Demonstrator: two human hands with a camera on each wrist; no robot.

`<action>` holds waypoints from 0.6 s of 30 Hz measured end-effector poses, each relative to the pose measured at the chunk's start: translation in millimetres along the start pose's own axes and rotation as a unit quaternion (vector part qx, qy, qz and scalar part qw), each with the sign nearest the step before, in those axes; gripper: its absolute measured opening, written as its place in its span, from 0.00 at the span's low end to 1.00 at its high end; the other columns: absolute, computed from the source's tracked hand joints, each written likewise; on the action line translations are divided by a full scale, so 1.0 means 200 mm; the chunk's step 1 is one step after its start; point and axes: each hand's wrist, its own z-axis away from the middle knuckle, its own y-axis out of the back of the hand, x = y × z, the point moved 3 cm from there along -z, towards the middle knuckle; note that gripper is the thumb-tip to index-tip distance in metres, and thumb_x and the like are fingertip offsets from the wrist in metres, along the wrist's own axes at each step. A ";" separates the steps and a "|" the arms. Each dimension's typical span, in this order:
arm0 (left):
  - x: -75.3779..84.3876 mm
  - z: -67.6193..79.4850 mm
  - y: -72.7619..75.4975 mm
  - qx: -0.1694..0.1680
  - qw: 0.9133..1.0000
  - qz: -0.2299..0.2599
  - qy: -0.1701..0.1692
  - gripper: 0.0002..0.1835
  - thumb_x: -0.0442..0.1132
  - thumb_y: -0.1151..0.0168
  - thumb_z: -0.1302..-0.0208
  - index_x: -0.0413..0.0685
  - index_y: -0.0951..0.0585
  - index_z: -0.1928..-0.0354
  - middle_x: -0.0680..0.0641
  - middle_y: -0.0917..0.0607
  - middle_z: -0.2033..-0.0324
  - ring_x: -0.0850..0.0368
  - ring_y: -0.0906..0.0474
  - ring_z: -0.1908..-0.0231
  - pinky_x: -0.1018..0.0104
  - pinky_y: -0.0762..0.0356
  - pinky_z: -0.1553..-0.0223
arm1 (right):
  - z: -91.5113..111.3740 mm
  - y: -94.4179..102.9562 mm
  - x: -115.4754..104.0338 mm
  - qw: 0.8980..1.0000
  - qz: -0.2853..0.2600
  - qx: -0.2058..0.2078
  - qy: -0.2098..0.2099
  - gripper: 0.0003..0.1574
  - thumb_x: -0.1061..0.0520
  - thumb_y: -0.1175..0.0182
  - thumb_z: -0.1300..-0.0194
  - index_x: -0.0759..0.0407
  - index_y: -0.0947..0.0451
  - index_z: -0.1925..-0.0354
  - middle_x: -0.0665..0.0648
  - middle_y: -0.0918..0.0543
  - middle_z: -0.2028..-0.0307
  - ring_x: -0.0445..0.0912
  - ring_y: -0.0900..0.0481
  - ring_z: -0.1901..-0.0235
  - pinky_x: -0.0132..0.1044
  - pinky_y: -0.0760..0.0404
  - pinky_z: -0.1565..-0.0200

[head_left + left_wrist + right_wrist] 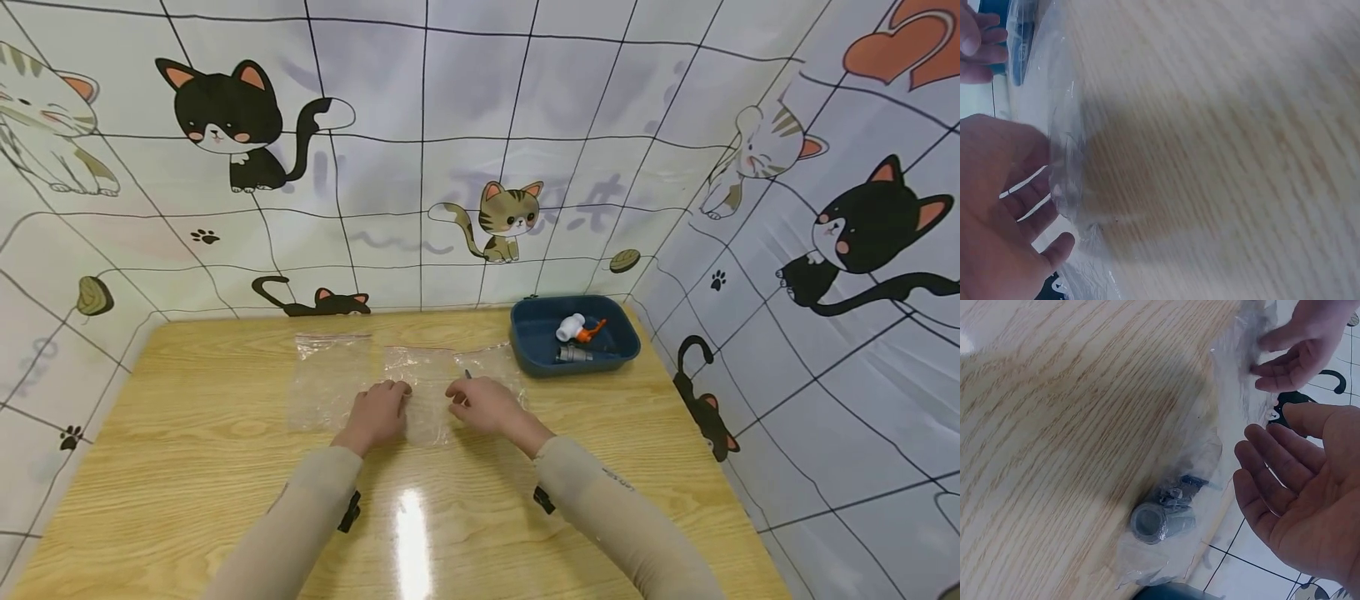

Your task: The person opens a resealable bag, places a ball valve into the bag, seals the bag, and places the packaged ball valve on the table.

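Our relaxed left hand (378,412) and right hand (489,405) grasp nothing over crinkled clear plastic bags (430,393), one holding a grey tubular fitting (1171,525).

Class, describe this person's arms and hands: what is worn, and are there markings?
The left hand and right hand are bare. The left sleeve and right sleeve are long and beige; a dark marking, unreadable here, runs along the right one. A small black piece shows at each sleeve's inner edge.
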 end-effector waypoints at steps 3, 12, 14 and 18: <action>0.02 0.02 0.00 -0.010 1.000 -0.007 -0.007 0.30 0.32 0.42 0.43 0.44 0.29 0.35 0.37 0.27 0.38 0.36 0.32 0.37 0.35 0.34 0.41 | 0.00 0.00 0.01 1.000 -0.003 0.002 0.001 0.18 0.53 0.43 0.30 0.57 0.21 0.45 0.55 0.14 0.54 0.47 0.16 0.53 0.42 0.19 0.50; 0.03 0.02 0.00 -0.018 0.999 0.017 0.024 0.27 0.32 0.49 0.41 0.42 0.27 0.37 0.35 0.33 0.32 0.30 0.43 0.31 0.34 0.38 0.36 | 0.00 -0.01 0.01 1.000 -0.013 -0.001 0.011 0.18 0.53 0.43 0.30 0.57 0.21 0.45 0.56 0.13 0.55 0.49 0.15 0.54 0.42 0.19 0.51; 0.04 0.02 0.01 -0.005 0.999 0.022 0.031 0.20 0.34 0.50 0.37 0.43 0.23 0.44 0.38 0.24 0.41 0.34 0.32 0.38 0.37 0.32 0.41 | 0.00 -0.01 0.01 1.000 -0.014 -0.001 0.011 0.18 0.53 0.43 0.30 0.57 0.21 0.45 0.56 0.13 0.55 0.50 0.15 0.54 0.43 0.19 0.51; 0.03 0.00 0.01 0.029 0.998 0.028 0.046 0.12 0.37 0.48 0.33 0.45 0.22 0.51 0.41 0.21 0.51 0.41 0.23 0.52 0.44 0.25 0.52 | 0.00 -0.01 0.01 1.000 -0.015 0.001 0.016 0.18 0.54 0.43 0.31 0.57 0.21 0.46 0.55 0.13 0.56 0.49 0.15 0.55 0.42 0.19 0.51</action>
